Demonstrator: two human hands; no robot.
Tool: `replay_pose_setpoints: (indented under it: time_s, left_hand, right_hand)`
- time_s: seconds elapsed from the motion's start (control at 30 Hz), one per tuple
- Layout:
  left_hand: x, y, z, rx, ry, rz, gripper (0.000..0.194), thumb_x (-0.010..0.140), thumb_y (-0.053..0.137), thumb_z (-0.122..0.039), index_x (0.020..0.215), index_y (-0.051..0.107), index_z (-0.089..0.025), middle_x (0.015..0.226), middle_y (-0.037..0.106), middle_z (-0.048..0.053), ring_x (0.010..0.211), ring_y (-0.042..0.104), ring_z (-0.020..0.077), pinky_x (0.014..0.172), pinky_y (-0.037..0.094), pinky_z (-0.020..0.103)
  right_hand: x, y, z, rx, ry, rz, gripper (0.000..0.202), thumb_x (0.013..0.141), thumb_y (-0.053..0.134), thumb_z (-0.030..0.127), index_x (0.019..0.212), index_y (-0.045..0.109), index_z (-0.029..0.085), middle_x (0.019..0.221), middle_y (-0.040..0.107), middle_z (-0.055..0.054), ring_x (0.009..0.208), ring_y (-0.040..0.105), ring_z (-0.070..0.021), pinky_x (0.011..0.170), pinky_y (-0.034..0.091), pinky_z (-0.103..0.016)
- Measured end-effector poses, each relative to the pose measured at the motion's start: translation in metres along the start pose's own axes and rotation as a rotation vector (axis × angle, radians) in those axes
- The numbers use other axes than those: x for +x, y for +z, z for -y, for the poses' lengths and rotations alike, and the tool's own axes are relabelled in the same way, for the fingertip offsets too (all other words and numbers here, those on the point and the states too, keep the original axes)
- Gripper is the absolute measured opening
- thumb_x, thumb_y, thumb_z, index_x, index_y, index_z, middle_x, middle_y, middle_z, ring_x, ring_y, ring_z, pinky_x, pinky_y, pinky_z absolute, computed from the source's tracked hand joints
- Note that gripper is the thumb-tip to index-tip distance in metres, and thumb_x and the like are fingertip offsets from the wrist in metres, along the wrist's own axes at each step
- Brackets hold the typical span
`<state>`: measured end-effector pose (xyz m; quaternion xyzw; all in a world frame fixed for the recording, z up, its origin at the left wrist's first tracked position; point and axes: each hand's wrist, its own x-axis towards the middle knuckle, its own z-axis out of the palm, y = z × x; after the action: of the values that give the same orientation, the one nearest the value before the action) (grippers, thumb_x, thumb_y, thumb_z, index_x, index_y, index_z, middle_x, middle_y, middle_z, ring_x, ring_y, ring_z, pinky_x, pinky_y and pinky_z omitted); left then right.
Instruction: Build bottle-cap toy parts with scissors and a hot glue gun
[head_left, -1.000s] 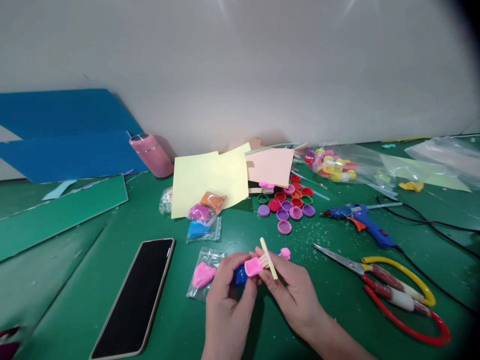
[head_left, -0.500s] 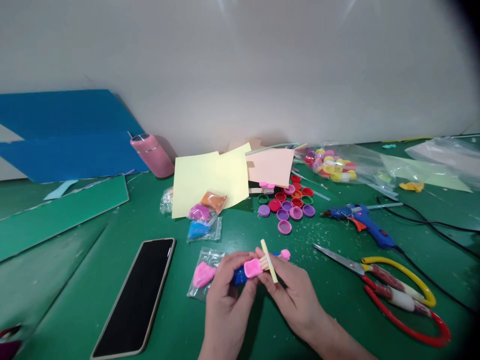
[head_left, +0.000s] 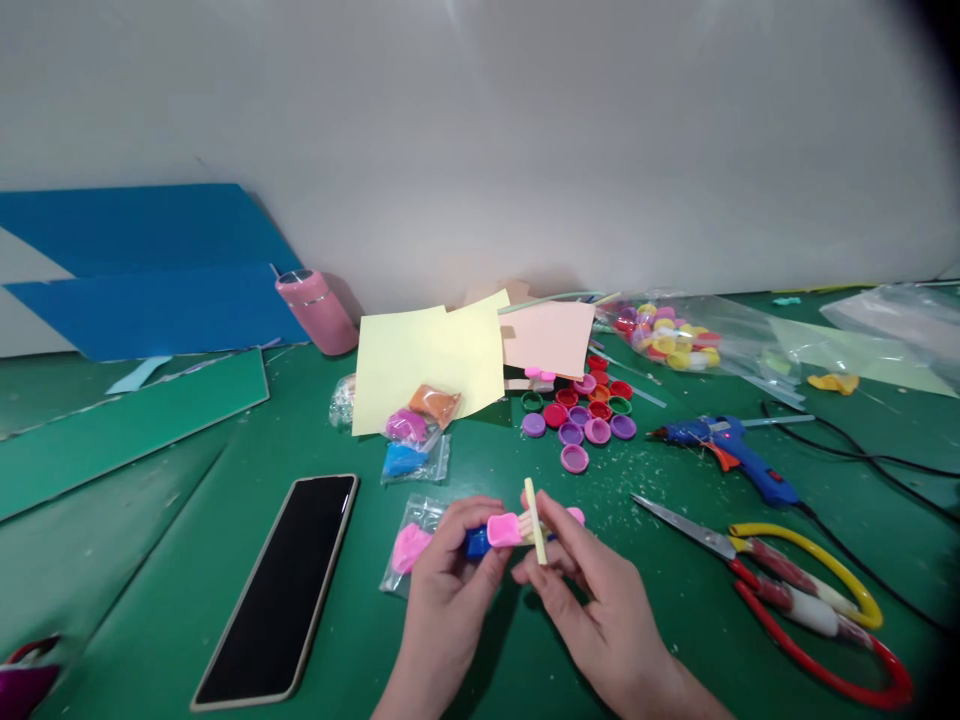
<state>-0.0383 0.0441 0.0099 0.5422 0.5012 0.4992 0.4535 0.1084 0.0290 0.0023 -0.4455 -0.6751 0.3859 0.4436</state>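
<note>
Pink-and-blue clay-like scoop (head_left: 503, 530): gripping in left hand (head_left: 452, 572), pinching pale-yellow stick (head_left: 535, 518) across it with right hand (head_left: 600, 592); looking half-built, rest unclear.

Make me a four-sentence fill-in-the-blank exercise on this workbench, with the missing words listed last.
1. The left hand holds a blue and ____ piece.
2. The stick by the right hand is pale ____.
3. The phone lies to the ____ of both hands.
4. The scissors have one yellow handle and one ____ handle.

Missing words: pink; yellow; left; red.
</note>
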Motion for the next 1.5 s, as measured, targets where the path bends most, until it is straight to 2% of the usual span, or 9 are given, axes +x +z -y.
replay_pose_setpoints:
  time_s: [0.13,0.33,0.4,0.57,0.7,0.93,1.2,1.33,1.5]
  left_hand:
    - [0.0,-0.003,0.004,-0.035,-0.036,0.007,0.013,0.075,0.059,-0.018,0.088,0.06,-0.021,0.098,0.057,0.005,0.096,0.052,0.0165,0.082,0.04,0.025]
    - [0.001,-0.008,0.012,-0.163,-0.089,0.075,0.007,0.077,0.058,-0.019,0.083,0.06,-0.021,0.104,0.053,0.005,0.1,0.049,0.0174,0.083,0.039,0.026]
    - [0.002,-0.009,0.013,-0.199,-0.1,0.099,0.006,0.077,0.058,-0.02,0.083,0.061,-0.021,0.104,0.052,0.005,0.1,0.049,0.0181,0.083,0.038,0.027]
    - [0.006,-0.007,0.009,-0.218,-0.151,0.178,0.007,0.076,0.059,-0.02,0.082,0.062,-0.02,0.106,0.053,0.006,0.103,0.049,0.0205,0.085,0.038,0.029]
    - [0.008,-0.001,0.007,-0.228,-0.163,0.193,0.011,0.074,0.06,-0.019,0.085,0.062,-0.02,0.107,0.055,0.007,0.104,0.049,0.0214,0.085,0.039,0.03]
    - [0.003,0.008,0.018,-0.046,-0.177,0.043,0.029,0.074,0.056,-0.017,0.102,0.057,-0.017,0.106,0.059,0.011,0.101,0.053,0.0243,0.088,0.04,0.038]
    - [-0.028,0.003,0.016,0.365,0.001,-0.111,0.042,0.071,0.057,-0.015,0.112,0.051,-0.023,0.116,0.053,0.009,0.11,0.047,0.025,0.091,0.038,0.041]
    - [-0.042,0.015,0.012,0.443,0.101,-0.243,0.028,0.07,0.06,-0.017,0.097,0.059,-0.021,0.094,0.058,0.007,0.089,0.056,0.0219,0.076,0.046,0.033]
    - [-0.044,0.029,0.014,0.357,0.101,-0.341,0.025,0.072,0.061,-0.019,0.096,0.06,-0.022,0.075,0.059,0.002,0.069,0.056,0.017,0.062,0.045,0.027]
  right_hand:
    - [-0.007,0.0,0.001,-0.015,-0.024,-0.055,0.052,0.083,0.046,0.013,0.13,0.03,0.03,0.081,0.067,0.002,0.073,0.065,-0.0128,0.066,0.052,-0.021]
    - [-0.003,-0.029,0.01,-0.179,-0.083,-0.341,0.038,0.08,0.051,0.013,0.116,0.047,0.026,0.097,0.058,-0.004,0.073,0.058,-0.0144,0.063,0.05,-0.026]
    - [0.006,-0.045,0.01,-0.317,-0.096,-0.255,0.037,0.078,0.055,0.018,0.114,0.048,0.026,0.097,0.057,-0.005,0.084,0.055,-0.0182,0.074,0.048,-0.032]
    - [0.031,-0.064,0.005,-0.486,-0.008,0.203,0.058,0.073,0.062,0.031,0.125,0.038,0.027,0.127,0.044,-0.006,0.119,0.035,-0.0273,0.096,0.032,-0.046]
    - [0.036,-0.06,0.001,-0.43,0.12,0.401,0.071,0.07,0.063,0.026,0.132,0.029,0.029,0.127,0.047,-0.004,0.114,0.044,-0.0242,0.092,0.038,-0.041]
    - [0.028,-0.053,-0.001,-0.407,0.138,0.382,0.052,0.076,0.057,0.022,0.125,0.041,0.028,0.104,0.06,-0.002,0.089,0.058,-0.0183,0.08,0.045,-0.033]
    - [0.014,-0.05,-0.003,-0.472,0.116,0.385,0.054,0.076,0.058,0.028,0.127,0.04,0.024,0.111,0.058,-0.008,0.1,0.054,-0.0237,0.084,0.045,-0.04]
    - [0.016,-0.055,-0.002,-0.454,0.101,0.369,0.06,0.072,0.062,0.042,0.126,0.04,0.024,0.126,0.047,-0.009,0.113,0.045,-0.0268,0.092,0.04,-0.043]
    - [0.035,-0.058,0.008,-0.395,0.054,0.415,0.051,0.076,0.059,0.039,0.122,0.044,0.027,0.121,0.051,-0.006,0.109,0.05,-0.0226,0.088,0.044,-0.034]
